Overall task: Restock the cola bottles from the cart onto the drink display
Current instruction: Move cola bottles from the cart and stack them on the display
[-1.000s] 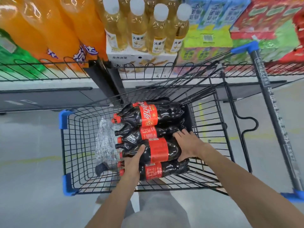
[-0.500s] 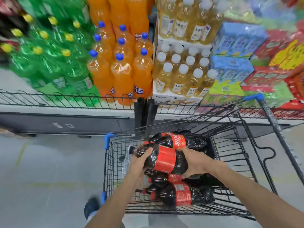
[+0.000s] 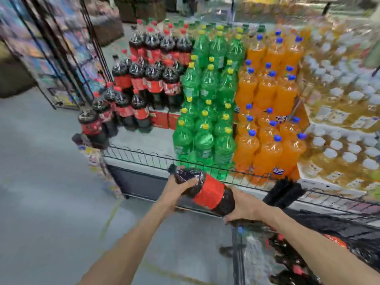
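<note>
A large cola bottle [image 3: 207, 192] with a red label lies sideways in the air in front of the display's wire rail [image 3: 144, 155]. My left hand [image 3: 176, 189] grips its neck end and my right hand [image 3: 242, 206] grips its base. More cola bottles [image 3: 287, 254] lie in the cart [image 3: 238, 254] at the lower right, blurred. Cola bottles [image 3: 144, 79] stand in stepped rows on the left part of the display, one [image 3: 92, 124] at the front left corner. A bare patch of shelf [image 3: 144, 138] lies in front of them.
Green bottles [image 3: 205, 112] fill the display right of the cola, then orange bottles [image 3: 271, 112] and pale yellow bottles [image 3: 345, 112]. A dark rack of goods [image 3: 61, 54] stands at the left. Grey floor [image 3: 41, 192] spreads at the lower left.
Both hands lifted one cola bottle out of the cart and carried it up and left toward the display. The view swung left, bringing the cola section into sight.
</note>
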A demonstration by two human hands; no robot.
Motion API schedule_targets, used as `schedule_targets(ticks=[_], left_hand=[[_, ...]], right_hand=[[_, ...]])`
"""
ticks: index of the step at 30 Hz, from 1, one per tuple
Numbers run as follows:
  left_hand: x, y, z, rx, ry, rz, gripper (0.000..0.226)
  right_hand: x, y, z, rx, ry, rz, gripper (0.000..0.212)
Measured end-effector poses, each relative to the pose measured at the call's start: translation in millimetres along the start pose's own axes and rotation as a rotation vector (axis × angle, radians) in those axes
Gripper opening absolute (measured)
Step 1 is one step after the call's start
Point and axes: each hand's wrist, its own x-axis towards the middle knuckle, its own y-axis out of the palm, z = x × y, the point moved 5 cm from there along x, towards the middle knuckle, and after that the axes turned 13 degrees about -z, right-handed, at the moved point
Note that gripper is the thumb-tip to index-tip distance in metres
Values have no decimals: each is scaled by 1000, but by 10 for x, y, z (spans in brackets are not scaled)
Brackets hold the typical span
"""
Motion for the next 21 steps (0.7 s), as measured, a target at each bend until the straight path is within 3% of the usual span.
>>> schedule_targets(ticks=[5,11,21], left_hand=[[469,-1022,-635,-44,92,-103,49],[1256,-1870,-1255,4,174,-79,90],[3354,-2287,-2227,255,299,-25,72]], right_hand=[[889,107,1103,65,-116,-47,104],[1854,187,2030,261,-156,-67,93],[3968,172,2674,484,-103,-158,91]])
